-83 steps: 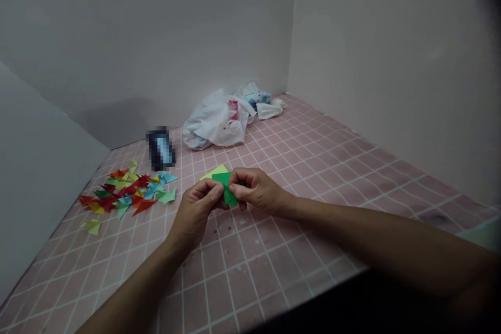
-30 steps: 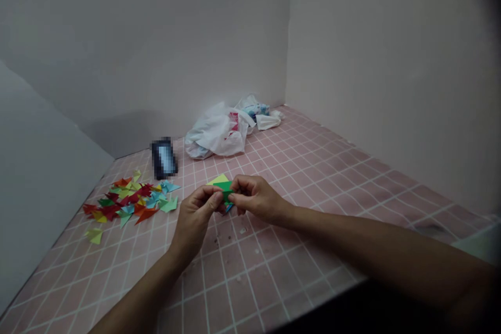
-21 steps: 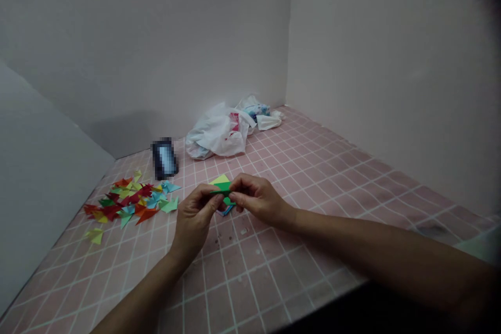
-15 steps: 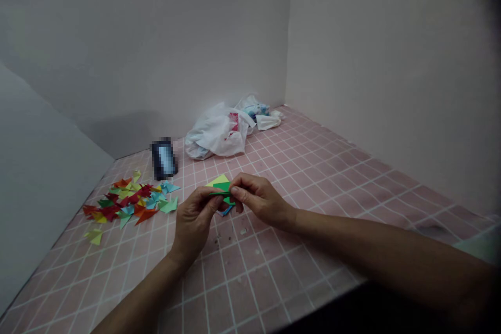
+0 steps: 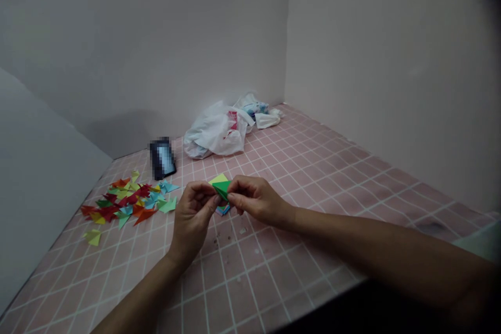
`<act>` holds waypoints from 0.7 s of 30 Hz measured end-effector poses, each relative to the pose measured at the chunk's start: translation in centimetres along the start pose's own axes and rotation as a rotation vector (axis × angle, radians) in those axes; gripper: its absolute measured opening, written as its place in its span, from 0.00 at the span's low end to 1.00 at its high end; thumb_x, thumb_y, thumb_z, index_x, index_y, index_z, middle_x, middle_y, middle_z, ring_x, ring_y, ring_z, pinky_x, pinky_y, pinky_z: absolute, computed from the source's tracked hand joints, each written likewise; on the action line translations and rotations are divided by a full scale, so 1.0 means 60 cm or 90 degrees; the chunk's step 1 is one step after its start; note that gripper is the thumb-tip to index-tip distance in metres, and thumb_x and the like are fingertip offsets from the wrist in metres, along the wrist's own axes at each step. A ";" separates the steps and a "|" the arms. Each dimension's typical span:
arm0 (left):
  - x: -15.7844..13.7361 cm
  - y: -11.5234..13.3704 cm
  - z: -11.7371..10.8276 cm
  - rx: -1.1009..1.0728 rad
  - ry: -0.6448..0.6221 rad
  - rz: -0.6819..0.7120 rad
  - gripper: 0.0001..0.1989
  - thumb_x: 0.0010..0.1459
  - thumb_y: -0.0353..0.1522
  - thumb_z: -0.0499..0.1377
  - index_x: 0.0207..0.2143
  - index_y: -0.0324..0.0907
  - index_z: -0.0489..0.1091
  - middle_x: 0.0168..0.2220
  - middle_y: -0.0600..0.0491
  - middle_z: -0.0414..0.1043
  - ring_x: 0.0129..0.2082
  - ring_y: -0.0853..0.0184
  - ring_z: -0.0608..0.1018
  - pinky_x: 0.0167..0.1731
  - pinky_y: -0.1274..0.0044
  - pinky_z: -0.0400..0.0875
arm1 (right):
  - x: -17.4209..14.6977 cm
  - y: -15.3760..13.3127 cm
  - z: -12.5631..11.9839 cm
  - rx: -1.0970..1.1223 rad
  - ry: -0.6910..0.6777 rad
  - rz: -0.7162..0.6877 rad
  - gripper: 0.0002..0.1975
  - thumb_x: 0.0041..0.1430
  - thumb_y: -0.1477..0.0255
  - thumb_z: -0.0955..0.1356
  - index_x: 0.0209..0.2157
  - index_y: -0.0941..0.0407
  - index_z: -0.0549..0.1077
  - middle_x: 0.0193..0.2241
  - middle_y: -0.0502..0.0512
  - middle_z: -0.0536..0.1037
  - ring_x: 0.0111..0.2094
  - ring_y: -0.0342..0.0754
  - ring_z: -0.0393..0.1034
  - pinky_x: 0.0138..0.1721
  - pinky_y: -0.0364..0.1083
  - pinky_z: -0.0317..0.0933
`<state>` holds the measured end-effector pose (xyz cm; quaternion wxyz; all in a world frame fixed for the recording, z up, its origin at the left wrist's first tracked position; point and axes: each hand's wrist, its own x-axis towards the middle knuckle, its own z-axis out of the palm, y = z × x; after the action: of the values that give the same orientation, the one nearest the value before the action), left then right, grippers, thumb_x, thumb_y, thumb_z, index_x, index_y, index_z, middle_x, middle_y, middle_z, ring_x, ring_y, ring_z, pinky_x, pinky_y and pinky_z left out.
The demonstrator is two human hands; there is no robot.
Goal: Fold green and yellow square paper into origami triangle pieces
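A small green folded paper [image 5: 222, 188] is held between my two hands, above the table. My left hand [image 5: 195, 210] pinches its left corner between thumb and fingers. The right edge is gripped by my right hand [image 5: 253, 197], thumb below and fingers curled over. Just behind and beneath lies a stack of coloured paper squares [image 5: 222, 211], with yellow and blue edges showing; my hands hide most of it. Left of my left hand spreads a pile of folded paper pieces [image 5: 127, 201] in red, orange, yellow, green and light blue.
A dark device with a blurred bright screen [image 5: 163, 158] stands behind the paper pile. White plastic bags [image 5: 217, 133] lie near the back wall. Pink checked cloth [image 5: 297, 276] covers the table, whose dark front edge shows at lower right. Walls close in behind and right.
The green folded paper has turned from nearly edge-on to showing a triangular face. My fingers have shifted slightly on it; both hands stay in about the same place.
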<state>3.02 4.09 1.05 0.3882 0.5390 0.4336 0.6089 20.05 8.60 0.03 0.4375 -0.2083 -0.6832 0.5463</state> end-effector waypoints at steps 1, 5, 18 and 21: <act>-0.001 0.000 0.000 0.003 -0.009 -0.011 0.09 0.53 0.27 0.68 0.34 0.42 0.71 0.30 0.57 0.77 0.30 0.71 0.80 0.33 0.80 0.76 | 0.000 -0.001 0.000 -0.015 0.007 -0.004 0.04 0.60 0.72 0.68 0.31 0.58 0.72 0.26 0.49 0.74 0.23 0.39 0.66 0.25 0.40 0.61; -0.003 -0.001 0.000 0.024 -0.022 -0.023 0.07 0.54 0.27 0.67 0.32 0.42 0.71 0.29 0.57 0.76 0.29 0.71 0.80 0.32 0.81 0.76 | 0.000 -0.005 -0.001 -0.053 0.027 -0.005 0.03 0.59 0.75 0.68 0.31 0.58 0.71 0.26 0.49 0.74 0.24 0.39 0.66 0.26 0.40 0.61; -0.002 -0.012 0.000 0.034 -0.060 -0.050 0.06 0.54 0.29 0.67 0.33 0.41 0.73 0.29 0.56 0.74 0.28 0.72 0.76 0.29 0.81 0.73 | -0.003 -0.009 0.002 -0.153 0.027 -0.057 0.02 0.58 0.76 0.68 0.30 0.58 0.71 0.26 0.51 0.76 0.26 0.42 0.69 0.28 0.41 0.61; -0.003 -0.011 0.000 0.048 -0.059 -0.062 0.06 0.54 0.30 0.67 0.32 0.40 0.72 0.29 0.56 0.74 0.28 0.72 0.75 0.29 0.80 0.72 | -0.004 -0.009 0.003 -0.169 0.032 -0.059 0.03 0.57 0.76 0.68 0.29 0.58 0.70 0.26 0.51 0.76 0.26 0.42 0.69 0.28 0.41 0.60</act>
<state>3.03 4.13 0.35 0.4163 0.5589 0.4634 0.5473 20.14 8.15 0.46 0.4479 -0.2464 -0.7470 0.4251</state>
